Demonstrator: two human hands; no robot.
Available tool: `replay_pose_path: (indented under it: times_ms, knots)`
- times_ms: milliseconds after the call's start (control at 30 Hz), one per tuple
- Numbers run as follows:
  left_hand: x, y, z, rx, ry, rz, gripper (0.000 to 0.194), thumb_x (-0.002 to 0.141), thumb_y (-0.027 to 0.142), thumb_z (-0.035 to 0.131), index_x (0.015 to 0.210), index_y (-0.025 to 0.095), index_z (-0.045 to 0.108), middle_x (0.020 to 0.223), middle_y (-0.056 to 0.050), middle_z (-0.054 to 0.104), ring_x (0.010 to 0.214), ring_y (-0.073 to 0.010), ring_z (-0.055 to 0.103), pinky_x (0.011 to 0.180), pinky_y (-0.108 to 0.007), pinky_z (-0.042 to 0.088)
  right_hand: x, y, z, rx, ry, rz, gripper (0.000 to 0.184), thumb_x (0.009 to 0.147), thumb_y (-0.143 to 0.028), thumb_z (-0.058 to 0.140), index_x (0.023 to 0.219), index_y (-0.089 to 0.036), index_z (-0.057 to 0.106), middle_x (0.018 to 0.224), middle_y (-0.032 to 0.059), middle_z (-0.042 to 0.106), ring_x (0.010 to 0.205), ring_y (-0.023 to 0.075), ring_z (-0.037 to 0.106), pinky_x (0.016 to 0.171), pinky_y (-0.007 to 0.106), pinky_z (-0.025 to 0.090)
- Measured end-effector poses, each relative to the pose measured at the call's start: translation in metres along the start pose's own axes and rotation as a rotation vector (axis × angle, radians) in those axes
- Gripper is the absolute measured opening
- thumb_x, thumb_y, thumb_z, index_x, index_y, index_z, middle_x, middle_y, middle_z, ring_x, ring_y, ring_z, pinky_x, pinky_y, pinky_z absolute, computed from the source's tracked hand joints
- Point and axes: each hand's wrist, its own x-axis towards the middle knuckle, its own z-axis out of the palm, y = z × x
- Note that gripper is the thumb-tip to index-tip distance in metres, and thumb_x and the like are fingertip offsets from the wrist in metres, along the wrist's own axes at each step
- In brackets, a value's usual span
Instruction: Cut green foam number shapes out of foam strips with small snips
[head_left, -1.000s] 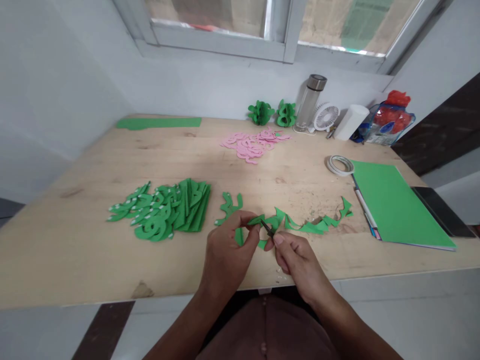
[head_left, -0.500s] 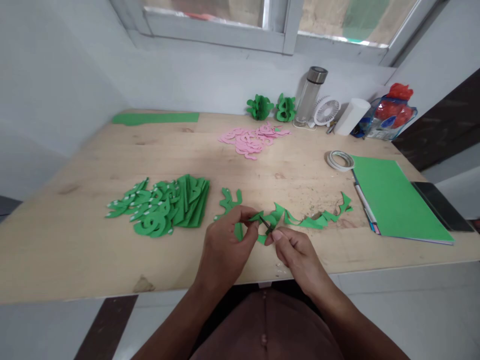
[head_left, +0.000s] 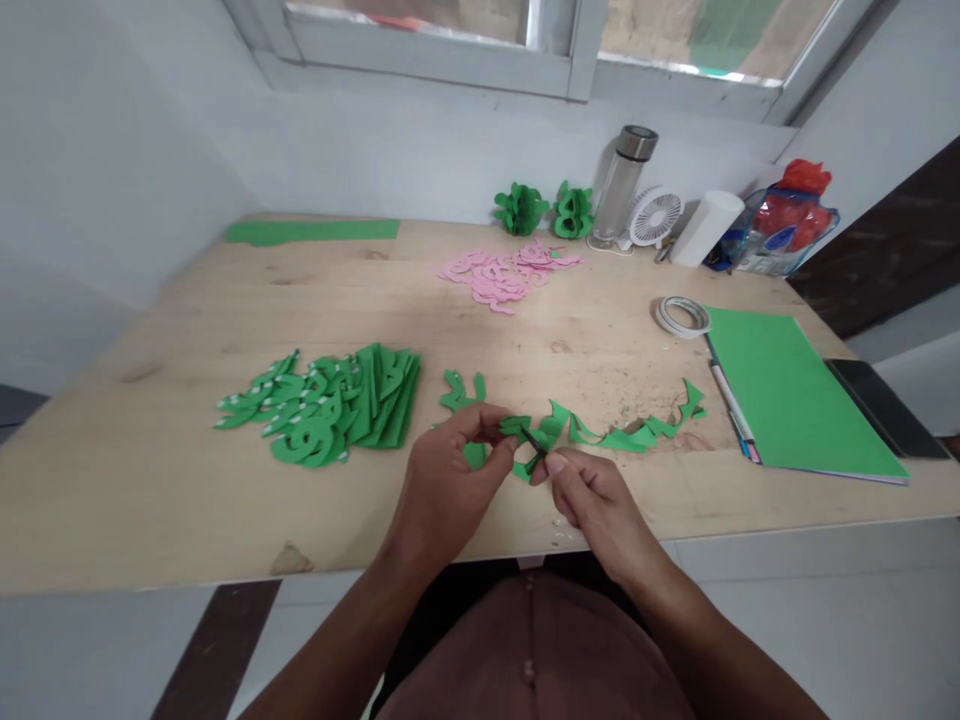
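Between the thumb and fingers of my left hand (head_left: 455, 480) is a small piece of green paper (head_left: 514, 425). My right hand (head_left: 592, 495) is closed around small scissors (head_left: 534, 442), whose dark blades point up and left at that paper; the handles are mostly hidden by my fingers. Behind and beside my hands lie jagged green paper scraps (head_left: 626, 438), trailing to the right. A curly green cutout (head_left: 456, 392) lies partly under my left hand. Further left, a heap of green cutouts (head_left: 311, 415) touches a stack of folded green paper (head_left: 386, 398).
Pink paper cutouts (head_left: 499, 275) lie at the back middle, before two green paper ornaments (head_left: 520, 210). A glass bottle (head_left: 619, 195), a white fan (head_left: 654, 217) and a paper roll (head_left: 706, 228) stand by the wall. Tape rolls (head_left: 681, 317), pens (head_left: 733, 410) and green sheets (head_left: 799, 400) lie right.
The green paper in my left hand has turned a little, and the scissor blades show more plainly against it. The whole view has shifted slightly.
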Motion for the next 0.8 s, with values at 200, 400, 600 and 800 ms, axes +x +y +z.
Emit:
replay_pose_path:
  times_ms: [200, 400, 600, 800]
  knots:
    - [-0.001, -0.002, 0.0, 0.099, 0.012, 0.048, 0.011, 0.075, 0.016, 0.063, 0.077, 0.025, 0.068, 0.068, 0.003, 0.073, 0.066, -0.0178, 0.068, 0.064, -0.028, 0.05, 0.0, -0.006, 0.004, 0.105, -0.009, 0.065, 0.052, 0.085, -0.067, 0.056, 0.071, -0.018, 0.064, 0.046, -0.0086, 0.032, 0.044, 0.0091, 0.023, 0.043, 0.025, 0.017]
    - [-0.002, -0.002, 0.002, 0.154, 0.041, 0.046, 0.009, 0.074, 0.017, 0.062, 0.073, 0.025, 0.065, 0.066, 0.003, 0.073, 0.065, -0.0182, 0.068, 0.064, -0.028, 0.048, -0.001, -0.006, 0.007, 0.137, 0.017, 0.086, 0.049, 0.084, -0.065, 0.058, 0.073, -0.017, 0.065, 0.045, -0.0094, 0.032, 0.043, 0.0086, 0.022, 0.042, 0.024, 0.016]
    - [0.001, -0.002, 0.002, 0.075, 0.006, -0.035, 0.007, 0.072, 0.017, 0.065, 0.068, 0.023, 0.065, 0.063, 0.003, 0.07, 0.063, -0.0165, 0.064, 0.065, -0.028, 0.047, -0.001, -0.004, 0.009, 0.221, 0.014, 0.132, 0.051, 0.081, -0.067, 0.059, 0.07, -0.017, 0.063, 0.044, -0.0101, 0.032, 0.04, 0.0069, 0.02, 0.041, 0.024, 0.013]
    - [0.003, -0.011, 0.008, -0.239, -0.036, -0.165, 0.004, 0.069, 0.02, 0.069, 0.069, 0.02, 0.066, 0.063, 0.002, 0.066, 0.061, -0.0146, 0.06, 0.061, -0.026, 0.046, -0.001, -0.001, 0.013, 0.319, 0.004, 0.185, 0.049, 0.08, -0.066, 0.06, 0.072, -0.017, 0.063, 0.042, -0.0114, 0.031, 0.038, 0.0059, 0.016, 0.039, 0.023, 0.011]
